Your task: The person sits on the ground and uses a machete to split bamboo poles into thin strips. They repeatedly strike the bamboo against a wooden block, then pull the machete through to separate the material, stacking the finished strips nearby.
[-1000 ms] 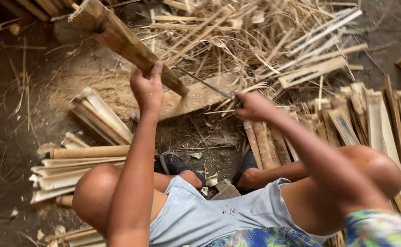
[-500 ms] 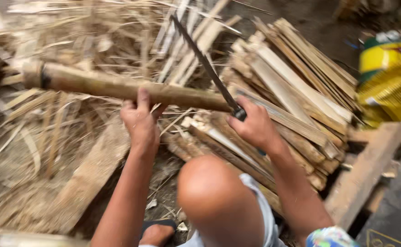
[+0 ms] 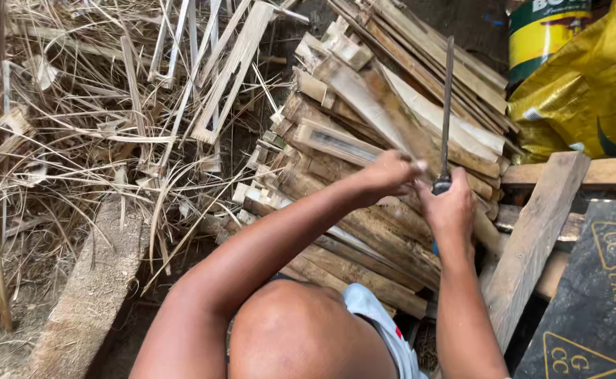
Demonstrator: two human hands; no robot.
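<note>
The right hand (image 3: 452, 203) is closed around the handle of a long knife (image 3: 447, 105), blade upright over the stack of split bamboo slats (image 3: 364, 210). The left hand (image 3: 388, 172) curls beside it, touching the slats; whether it grips one I cannot tell. The knife looks stiff and sharp, best held by the handle; the slats look light, rigid and splintery. Half a second ago the left hand held a round bamboo pole, now out of view.

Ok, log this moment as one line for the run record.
right hand: grips knife, blade upright | left hand: on split bamboo pile | plank right | dry shavings left
</note>
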